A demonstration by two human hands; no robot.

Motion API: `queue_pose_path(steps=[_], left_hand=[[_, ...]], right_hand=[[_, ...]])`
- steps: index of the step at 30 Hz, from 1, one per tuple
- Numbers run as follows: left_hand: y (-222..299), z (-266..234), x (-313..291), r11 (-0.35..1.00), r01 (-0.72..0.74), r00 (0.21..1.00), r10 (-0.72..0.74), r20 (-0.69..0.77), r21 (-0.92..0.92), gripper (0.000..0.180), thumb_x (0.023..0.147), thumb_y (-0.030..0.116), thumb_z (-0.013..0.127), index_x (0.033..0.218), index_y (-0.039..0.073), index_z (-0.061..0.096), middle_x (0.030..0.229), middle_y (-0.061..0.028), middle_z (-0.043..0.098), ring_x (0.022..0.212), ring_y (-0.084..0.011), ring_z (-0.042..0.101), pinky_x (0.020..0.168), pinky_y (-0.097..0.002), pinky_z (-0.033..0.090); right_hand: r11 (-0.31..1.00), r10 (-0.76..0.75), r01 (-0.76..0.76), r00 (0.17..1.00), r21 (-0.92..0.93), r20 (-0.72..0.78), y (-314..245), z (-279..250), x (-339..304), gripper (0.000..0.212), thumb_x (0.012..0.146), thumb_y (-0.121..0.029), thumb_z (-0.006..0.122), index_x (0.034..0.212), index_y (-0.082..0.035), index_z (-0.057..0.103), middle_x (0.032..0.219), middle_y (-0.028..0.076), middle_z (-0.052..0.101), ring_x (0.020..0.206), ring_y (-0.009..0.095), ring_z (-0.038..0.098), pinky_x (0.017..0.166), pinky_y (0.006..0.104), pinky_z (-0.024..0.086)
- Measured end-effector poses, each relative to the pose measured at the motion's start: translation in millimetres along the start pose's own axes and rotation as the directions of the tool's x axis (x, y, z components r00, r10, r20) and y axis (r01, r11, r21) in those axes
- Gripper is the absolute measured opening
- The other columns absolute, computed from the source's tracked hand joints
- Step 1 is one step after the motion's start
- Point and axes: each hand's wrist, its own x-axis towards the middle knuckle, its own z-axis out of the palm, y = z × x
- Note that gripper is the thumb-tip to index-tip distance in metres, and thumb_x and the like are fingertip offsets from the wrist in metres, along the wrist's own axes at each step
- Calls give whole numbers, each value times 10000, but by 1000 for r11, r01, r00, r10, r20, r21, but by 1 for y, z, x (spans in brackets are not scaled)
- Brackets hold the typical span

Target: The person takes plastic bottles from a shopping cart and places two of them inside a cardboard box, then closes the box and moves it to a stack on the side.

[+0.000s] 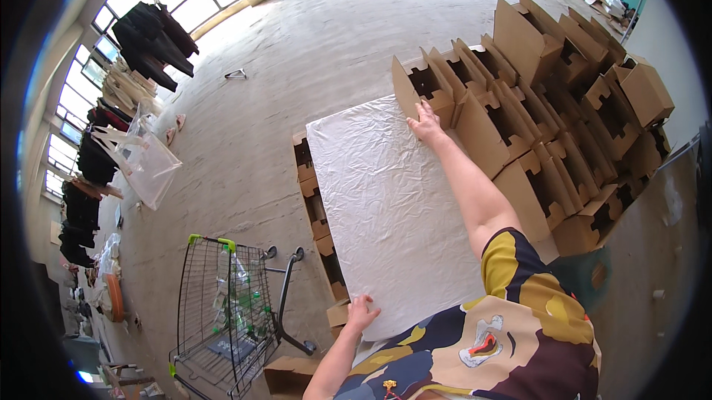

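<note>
A wide white sheet with a wrinkled surface lies flat in front of me, over a layer of cardboard boxes whose open ends show along its left side. My left hand rests at the sheet's near left edge, its fingers apart on the surface. Farther away, my right hand reaches to the sheet's far right edge, fingers stretched out, beside an open brown cardboard box. Neither hand visibly grips anything.
More open cardboard boxes are stacked in rows to the right. A wire shopping cart with green corners holds plastic bottles at the lower left. Dark clothes and a clear plastic bag hang by the windows.
</note>
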Motion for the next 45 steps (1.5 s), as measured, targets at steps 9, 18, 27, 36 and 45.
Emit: queue_pose_path(steps=[9, 18, 27, 36, 45], left_hand=[[-10, 0, 5, 995, -101, 995, 101, -1, 5, 458, 750, 332, 763, 1107, 121, 571, 1006, -120, 567, 1002, -292, 532, 922, -426, 414], [-57, -28, 22, 729, -36, 971, 188, 149, -684, 304, 908, 161, 647, 1180, 68, 547, 905, -32, 626, 759, -131, 598, 652, -291, 502], [-24, -178, 11, 648, -337, 940, 194, -280, -683, 241, 954, 216, 596, 1157, 85, 608, 1028, -13, 627, 912, -118, 594, 765, -272, 500], [64, -201, 38, 632, -772, 595, 677, -434, -72, 322, 914, 318, 623, 1083, 52, 690, 1188, -141, 609, 1061, -280, 612, 924, -373, 480], [66, -184, -61, 857, -514, 840, 510, -184, 30, 282, 778, 166, 595, 1034, 78, 673, 1198, -114, 560, 1069, -316, 600, 926, -410, 487]], right_hand=[[909, -327, 338, 941, 243, -86, -17, -5, -135, 529, 939, -227, 591, 1380, 26, 444, 1475, 171, 406, 1367, 329, 386, 1122, 376, 322], [826, -189, 87, 974, 556, 129, -47, -29, -406, 352, 945, -160, 607, 1263, -12, 577, 1382, 123, 513, 1222, 257, 530, 988, 325, 446], [807, -49, 49, 999, 589, -16, -61, 1, -529, 194, 953, -135, 605, 1041, 17, 688, 1144, 103, 664, 1079, 205, 607, 923, 280, 465], [678, 208, -135, 978, 722, -12, -76, 28, -551, 240, 974, -154, 574, 1075, 31, 687, 1043, 75, 697, 984, 137, 632, 863, 275, 521], [693, 347, -548, 823, 469, 449, -78, -32, -492, 441, 872, -434, 684, 1115, -66, 676, 1009, 47, 710, 927, 134, 659, 715, 301, 554]])
